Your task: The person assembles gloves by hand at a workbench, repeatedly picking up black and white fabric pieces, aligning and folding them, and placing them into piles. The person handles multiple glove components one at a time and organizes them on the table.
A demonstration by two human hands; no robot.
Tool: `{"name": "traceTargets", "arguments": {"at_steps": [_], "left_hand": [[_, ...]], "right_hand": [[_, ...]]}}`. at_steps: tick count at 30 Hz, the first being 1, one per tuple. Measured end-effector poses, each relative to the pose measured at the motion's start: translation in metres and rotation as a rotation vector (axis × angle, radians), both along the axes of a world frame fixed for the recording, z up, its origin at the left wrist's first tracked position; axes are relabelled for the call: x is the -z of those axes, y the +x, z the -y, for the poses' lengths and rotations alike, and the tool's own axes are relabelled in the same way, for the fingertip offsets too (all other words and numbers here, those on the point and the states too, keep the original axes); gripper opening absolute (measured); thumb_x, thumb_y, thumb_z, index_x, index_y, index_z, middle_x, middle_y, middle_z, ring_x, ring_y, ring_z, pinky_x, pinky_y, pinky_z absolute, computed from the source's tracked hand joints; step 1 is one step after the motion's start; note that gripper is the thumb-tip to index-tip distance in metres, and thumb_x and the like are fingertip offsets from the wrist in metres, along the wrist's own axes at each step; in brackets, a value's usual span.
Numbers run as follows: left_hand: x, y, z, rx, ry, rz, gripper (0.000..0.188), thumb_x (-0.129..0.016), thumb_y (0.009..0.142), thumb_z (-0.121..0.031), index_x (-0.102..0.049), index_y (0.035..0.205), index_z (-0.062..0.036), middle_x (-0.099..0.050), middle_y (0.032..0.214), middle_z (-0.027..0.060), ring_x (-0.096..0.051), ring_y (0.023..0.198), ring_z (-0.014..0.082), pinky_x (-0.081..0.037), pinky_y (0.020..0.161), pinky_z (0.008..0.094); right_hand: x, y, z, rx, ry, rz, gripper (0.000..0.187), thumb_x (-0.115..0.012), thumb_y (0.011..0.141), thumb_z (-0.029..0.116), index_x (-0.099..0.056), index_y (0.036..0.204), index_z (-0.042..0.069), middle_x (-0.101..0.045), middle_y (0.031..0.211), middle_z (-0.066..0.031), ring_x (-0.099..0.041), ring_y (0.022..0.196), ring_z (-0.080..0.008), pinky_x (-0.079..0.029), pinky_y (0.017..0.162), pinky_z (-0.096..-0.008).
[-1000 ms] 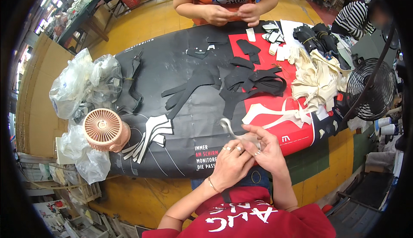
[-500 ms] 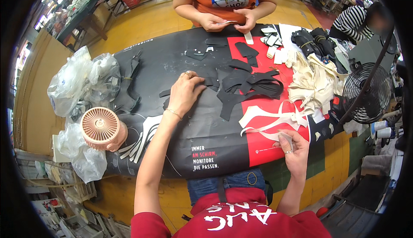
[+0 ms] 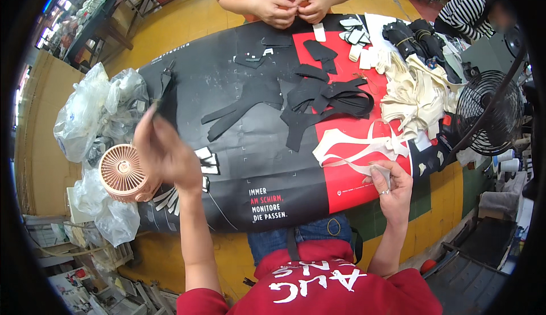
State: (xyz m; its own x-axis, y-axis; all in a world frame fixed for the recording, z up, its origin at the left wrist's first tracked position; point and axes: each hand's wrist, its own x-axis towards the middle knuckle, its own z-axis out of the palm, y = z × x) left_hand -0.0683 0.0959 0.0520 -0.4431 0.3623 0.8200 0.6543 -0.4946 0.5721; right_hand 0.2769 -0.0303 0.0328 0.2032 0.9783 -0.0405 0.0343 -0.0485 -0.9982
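Observation:
My left hand (image 3: 173,158) is smeared by motion above the left part of the table, beside a small peach-coloured fan (image 3: 126,170). Whether its fingers hold anything cannot be made out. Black fabric pieces (image 3: 165,96) lie just beyond it, and white strips (image 3: 209,161) show partly from under it. Over the red area my right hand (image 3: 393,194) pinches a small off-white fabric piece (image 3: 384,174) between thumb and fingers. Cream cut straps (image 3: 358,150) lie right by that hand. A forked black fabric piece (image 3: 259,94) lies flat mid-table, next to a black pile (image 3: 324,104).
Across the table, a person in orange brings both hands (image 3: 293,10) together. Cream fabric (image 3: 418,101) is heaped at the right, near a black fan (image 3: 489,110). Clear plastic bags (image 3: 85,113) bulge at the left edge. Another person in stripes (image 3: 463,19) sits far right.
My left hand has swung from the table's middle to the left, uncovering the forked black piece. My right hand keeps its pinch. The person opposite has brought their hands together.

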Motion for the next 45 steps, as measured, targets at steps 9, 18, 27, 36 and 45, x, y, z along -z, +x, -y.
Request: {"name": "traceTargets", "arguments": {"at_steps": [9, 18, 27, 36, 45], "left_hand": [[0.061, 0.082, 0.11, 0.532, -0.773, -0.705, 0.029, -0.069, 0.089, -0.008, -0.071, 0.118, -0.0074, -0.067, 0.129, 0.013, -0.063, 0.121, 0.029, -0.042, 0.106, 0.0453], [0.005, 0.047, 0.138, 0.943, -0.982, 0.354, 0.035, -0.06, 0.095, -0.009, -0.063, 0.128, 0.0027, -0.07, 0.118, 0.0186, -0.068, 0.11, 0.0267, -0.051, 0.097, 0.0358], [0.032, 0.073, 0.119, 0.603, -1.097, 0.084, 0.012, -0.072, 0.09, -0.004, -0.071, 0.1, 0.0042, -0.068, 0.072, 0.0079, -0.066, 0.061, 0.0125, -0.051, 0.058, 0.0262], [0.043, 0.074, 0.103, 0.517, -1.25, 0.255, 0.01, -0.073, 0.089, 0.001, -0.07, 0.097, 0.0059, -0.066, 0.071, 0.0019, -0.058, 0.062, 0.0021, -0.045, 0.057, 0.0191], [0.05, 0.073, 0.103, 0.542, -1.222, 0.169, 0.008, -0.072, 0.089, 0.001, -0.071, 0.096, 0.0048, -0.067, 0.079, 0.0047, -0.06, 0.064, 0.0047, -0.048, 0.06, 0.0216]], "right_hand": [[-0.024, -0.002, 0.004, -0.251, 0.223, 0.055, 0.023, -0.07, 0.089, -0.006, -0.068, 0.111, -0.002, -0.063, 0.099, -0.0107, -0.067, 0.086, -0.0158, -0.054, 0.073, -0.0255], [-0.024, -0.059, -0.008, -0.766, -0.047, 0.077, 0.03, -0.068, 0.092, 0.0, -0.065, 0.122, -0.001, -0.065, 0.094, -0.0062, -0.068, 0.084, -0.0124, -0.052, 0.074, -0.0243], [0.017, -0.088, -0.022, -0.374, -0.115, 0.076, 0.049, -0.071, 0.092, 0.002, -0.05, 0.136, -0.002, -0.064, 0.084, -0.0042, -0.061, 0.074, -0.0057, -0.049, 0.065, -0.0208], [0.035, -0.104, -0.037, -0.256, -0.187, 0.377, 0.046, -0.074, 0.091, 0.014, -0.05, 0.127, 0.001, -0.065, 0.072, -0.0075, -0.064, 0.058, -0.0187, -0.048, 0.055, -0.0332], [0.035, -0.105, -0.044, -0.253, -0.261, 0.409, 0.048, -0.075, 0.09, 0.014, -0.046, 0.126, 0.001, -0.064, 0.067, -0.0067, -0.063, 0.054, -0.0199, -0.046, 0.053, -0.0346]]}}
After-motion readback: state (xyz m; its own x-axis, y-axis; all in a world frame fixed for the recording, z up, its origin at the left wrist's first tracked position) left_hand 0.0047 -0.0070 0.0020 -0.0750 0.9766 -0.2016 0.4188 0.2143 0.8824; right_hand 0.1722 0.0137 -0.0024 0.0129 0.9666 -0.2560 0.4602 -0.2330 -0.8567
